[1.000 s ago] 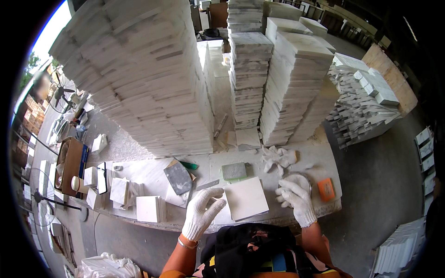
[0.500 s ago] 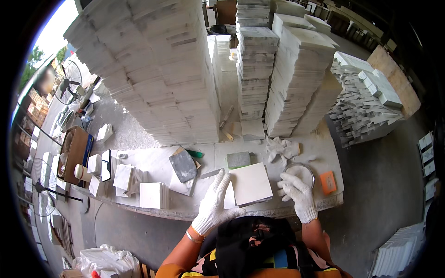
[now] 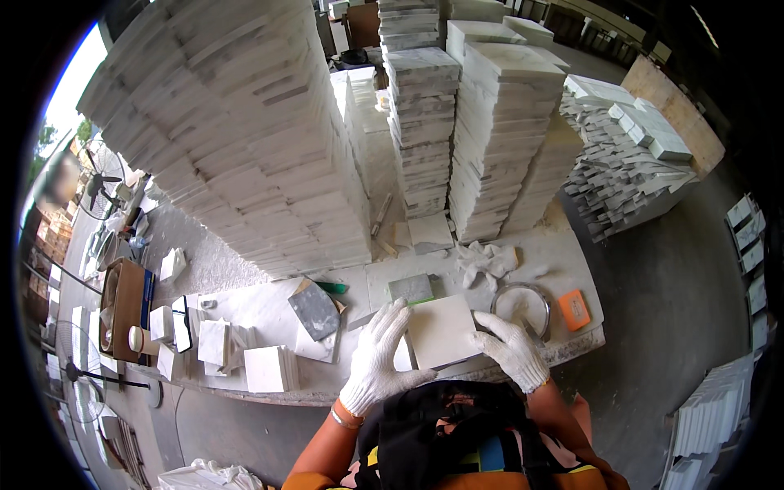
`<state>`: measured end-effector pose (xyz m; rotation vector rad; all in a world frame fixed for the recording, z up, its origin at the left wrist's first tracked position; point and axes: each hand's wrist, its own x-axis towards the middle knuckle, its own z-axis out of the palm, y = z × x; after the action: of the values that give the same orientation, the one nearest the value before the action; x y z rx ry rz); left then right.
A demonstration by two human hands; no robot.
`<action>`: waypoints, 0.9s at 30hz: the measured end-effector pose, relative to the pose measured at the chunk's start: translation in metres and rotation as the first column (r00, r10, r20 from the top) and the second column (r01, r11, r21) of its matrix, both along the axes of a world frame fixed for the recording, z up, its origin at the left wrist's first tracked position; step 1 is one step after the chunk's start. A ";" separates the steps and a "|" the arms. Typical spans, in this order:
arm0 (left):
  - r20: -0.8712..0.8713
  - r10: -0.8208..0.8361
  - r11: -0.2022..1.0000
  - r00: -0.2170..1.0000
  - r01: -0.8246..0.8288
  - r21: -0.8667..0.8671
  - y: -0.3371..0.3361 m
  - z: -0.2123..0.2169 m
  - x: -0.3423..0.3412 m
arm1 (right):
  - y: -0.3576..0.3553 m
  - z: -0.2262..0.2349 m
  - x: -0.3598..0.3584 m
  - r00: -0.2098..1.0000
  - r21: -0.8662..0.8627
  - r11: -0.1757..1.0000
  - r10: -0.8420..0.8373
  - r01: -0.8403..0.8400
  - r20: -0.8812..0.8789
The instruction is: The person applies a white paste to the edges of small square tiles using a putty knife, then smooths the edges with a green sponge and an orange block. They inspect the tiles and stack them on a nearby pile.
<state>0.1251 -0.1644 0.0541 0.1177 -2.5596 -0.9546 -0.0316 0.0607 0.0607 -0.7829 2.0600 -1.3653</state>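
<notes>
- Box: an open brown cardboard box sits at the bench's far left, at 9 o'clock from the tile, with a small white cup just beside it at its lower edge.
- Blocks: several small white stone pieces stand and lie between the box and the grey slab; one thicker stack sits near the bench's front edge.
- Grey slab: a dark grey piece lies tilted on the bench, at 10 o'clock from the left hand, apart from it.
- Left hand: in a white knit glove, fingers spread and straight, not closed on anything; the palm hangs over the front edge of the bench and the fingertips lie at the tile's left edge.
- Tile: a square white stone tile lies flat on the bench near its front edge, between the two hands.
- Sponge: a grey-green pad lies at 12 o'clock from the tile, just beside its far edge.
- Right hand: gloved too, fingers splayed open, resting on the tile's right edge at 3 o'clock; nothing is gripped.
- Ring: a round metal-rimmed dish lies at 1 o'clock from the right hand, close by.
- Orange pad: lies at 3 o'clock from the ring.
- Stacks: tall piles of white tiles rise behind the bench, at 12 o'clock.
</notes>
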 end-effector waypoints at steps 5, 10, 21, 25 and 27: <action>0.065 -0.031 0.999 0.997 0.032 -0.007 -0.006 0.004 -0.004 | -0.002 0.011 -0.001 1.000 0.072 0.997 -0.020 0.019 0.012; 0.015 -0.068 0.994 0.998 0.066 0.088 -0.005 -0.008 0.001 | 0.000 0.006 -0.008 1.000 0.057 0.998 -0.013 0.014 -0.010; 0.034 0.047 0.977 0.998 -0.053 0.207 0.006 -0.024 0.003 | -0.051 0.029 -0.010 0.659 0.339 0.927 0.356 -0.160 -0.663; 0.062 0.066 0.972 0.996 -0.079 0.221 0.007 -0.024 0.002 | -0.053 0.000 -0.033 0.730 0.125 0.983 0.182 -0.133 -0.659; 0.069 0.060 0.963 0.996 -0.076 0.257 0.009 -0.026 0.002 | -0.044 -0.016 -0.055 0.778 0.031 0.996 0.086 -0.085 -0.622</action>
<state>0.1273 -0.1552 0.0284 0.3108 -2.4543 -1.2732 -0.0867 0.0163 0.0446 -1.4698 2.4646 -1.1409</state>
